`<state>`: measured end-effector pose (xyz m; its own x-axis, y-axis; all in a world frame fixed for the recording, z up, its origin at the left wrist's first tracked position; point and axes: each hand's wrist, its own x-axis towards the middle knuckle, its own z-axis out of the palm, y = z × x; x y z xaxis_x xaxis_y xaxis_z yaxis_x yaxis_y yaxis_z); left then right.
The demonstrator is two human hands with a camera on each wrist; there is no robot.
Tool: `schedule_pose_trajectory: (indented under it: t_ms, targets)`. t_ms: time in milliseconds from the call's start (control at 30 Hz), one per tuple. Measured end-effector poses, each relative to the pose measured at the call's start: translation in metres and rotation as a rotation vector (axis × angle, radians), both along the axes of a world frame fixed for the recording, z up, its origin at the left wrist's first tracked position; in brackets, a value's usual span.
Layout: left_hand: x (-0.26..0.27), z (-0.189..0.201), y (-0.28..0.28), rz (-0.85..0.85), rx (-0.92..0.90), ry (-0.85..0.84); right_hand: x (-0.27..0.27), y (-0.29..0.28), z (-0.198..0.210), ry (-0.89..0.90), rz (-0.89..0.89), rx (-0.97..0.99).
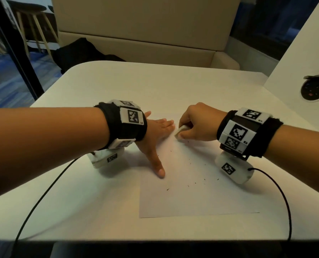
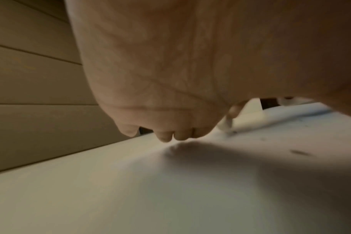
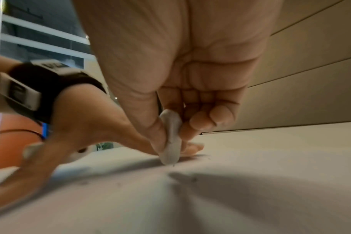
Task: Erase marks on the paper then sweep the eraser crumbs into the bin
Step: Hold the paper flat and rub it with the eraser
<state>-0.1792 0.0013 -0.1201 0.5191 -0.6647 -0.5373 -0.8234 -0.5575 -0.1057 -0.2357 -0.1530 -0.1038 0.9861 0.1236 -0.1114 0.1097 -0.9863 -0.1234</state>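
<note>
A white sheet of paper (image 1: 192, 198) lies on the white table (image 1: 99, 94). My left hand (image 1: 155, 135) lies flat on the paper's upper left part, fingers straight and thumb spread toward me. My right hand (image 1: 196, 123) pinches a white eraser (image 1: 181, 130) between thumb and fingers, with the eraser's lower end on the paper near the far edge. In the right wrist view the eraser (image 3: 170, 140) stands on end and touches the sheet. Dark eraser crumbs (image 1: 197, 181) are scattered over the middle of the paper. No bin is in view.
A round metal-rimmed socket (image 1: 316, 89) sits in the white surface at the right. Black cables (image 1: 43, 192) run from both wrists to the near table edge. A beige bench (image 1: 145, 34) with a black bag (image 1: 80, 51) stands beyond the table.
</note>
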Motion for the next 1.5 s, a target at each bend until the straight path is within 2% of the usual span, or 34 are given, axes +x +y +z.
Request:
schedule_pose_trajectory:
  t_ms: [100, 267, 433, 600, 733, 800, 967, 1167, 1333, 1500]
  targets:
    - [-0.001, -0.007, -0.001, 0.007, -0.007, 0.007, -0.001, 0.003, -0.006, -0.003, -0.001, 0.0]
    - [0.002, -0.01, -0.002, 0.005, 0.015, -0.007, -0.024, 0.023, -0.002, 0.202, 0.153, 0.05]
    - [-0.002, -0.006, -0.004, 0.012, 0.024, -0.027, -0.001, 0.004, -0.003, 0.044, 0.026, 0.033]
    - [0.001, -0.007, -0.005, 0.016, 0.051, -0.017, -0.021, 0.022, -0.002, 0.293, 0.153, 0.076]
    - [-0.002, -0.004, -0.005, 0.004, 0.049, -0.027, -0.004, 0.001, -0.002, 0.113, 0.06, 0.031]
    - [-0.003, -0.004, -0.005, 0.003, 0.05, -0.031, -0.004, -0.005, -0.004, 0.1, 0.044, 0.041]
    - [-0.004, -0.004, -0.006, 0.015, 0.068, -0.032, -0.025, 0.01, -0.004, 0.356, 0.168, 0.106]
    - [-0.005, -0.003, -0.005, 0.018, 0.064, -0.026, -0.01, -0.005, -0.004, 0.18, 0.054, 0.103]
    - [-0.002, -0.005, -0.005, 0.015, 0.07, -0.025, -0.031, 0.011, -0.004, 0.43, 0.18, 0.139]
    - [-0.001, -0.006, -0.006, 0.017, 0.063, -0.024, -0.017, -0.003, -0.004, 0.216, 0.065, 0.113]
